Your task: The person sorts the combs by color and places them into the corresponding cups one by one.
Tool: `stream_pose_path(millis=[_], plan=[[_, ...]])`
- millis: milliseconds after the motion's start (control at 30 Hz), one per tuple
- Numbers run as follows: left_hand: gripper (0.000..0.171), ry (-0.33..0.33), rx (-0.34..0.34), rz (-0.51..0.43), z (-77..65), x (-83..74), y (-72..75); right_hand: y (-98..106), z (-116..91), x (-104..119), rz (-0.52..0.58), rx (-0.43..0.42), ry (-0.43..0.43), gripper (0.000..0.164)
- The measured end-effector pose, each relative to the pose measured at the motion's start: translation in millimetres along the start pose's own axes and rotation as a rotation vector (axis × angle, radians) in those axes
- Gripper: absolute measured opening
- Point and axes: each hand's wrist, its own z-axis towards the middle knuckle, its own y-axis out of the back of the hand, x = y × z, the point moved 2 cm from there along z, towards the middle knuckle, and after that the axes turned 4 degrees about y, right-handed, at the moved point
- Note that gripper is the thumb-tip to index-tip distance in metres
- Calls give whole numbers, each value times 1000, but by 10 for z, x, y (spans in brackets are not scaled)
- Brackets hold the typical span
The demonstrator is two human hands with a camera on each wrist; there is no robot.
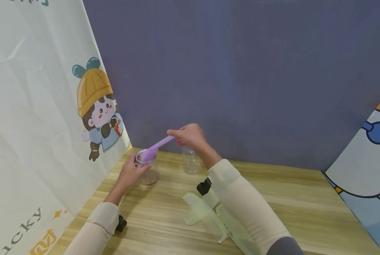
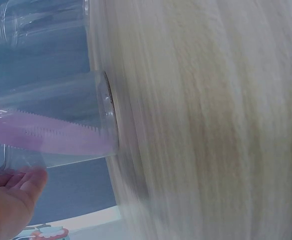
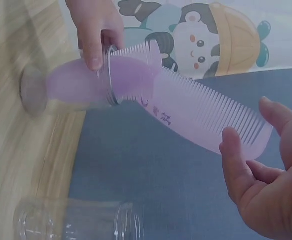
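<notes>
My left hand [image 1: 130, 171] grips a clear jar [image 1: 149, 178] near its rim, with the thumb along the near side. The jar stands upright on the table at the back left. A pale purple comb [image 3: 195, 112] slants across the jar's mouth, its far end pinched by the fingers and thumb of my right hand [image 1: 191, 136]. Inside the jar lies a deeper purple comb [image 3: 73, 82], overlapped by the held one in the right wrist view. Through the jar's wall, purple comb teeth [image 2: 46, 132] show in the left wrist view.
Another clear jar [image 1: 191, 163] stands to the right, under my right hand and close to the dark back wall [image 1: 240, 88]. Several pale green combs [image 1: 205, 216] lie overlapping on the table [image 1: 164, 219], partly hidden by my right sleeve. A white printed sheet [image 1: 49, 124] rises at the left.
</notes>
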Motion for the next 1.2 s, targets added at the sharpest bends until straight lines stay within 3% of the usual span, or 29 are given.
stream_pose_path(millis=[267,567,767,1067,1200], plan=[[80,-4,-6,2,-4,-8,0,-149,0,37,-79,3,22,58],[81,-10,12,-6,-2,10,-24,-347,24,45,67,104,163,55],[80,-7,-2,-1,3,-11,0,-298,8,-19,28,129,246,41],[80,-6,3,4,6,-21,11,-138,-28,-268,-126,157,245,36],[82,-3,6,4,2,-17,9,-47,-68,-382,-142,169,211,36]])
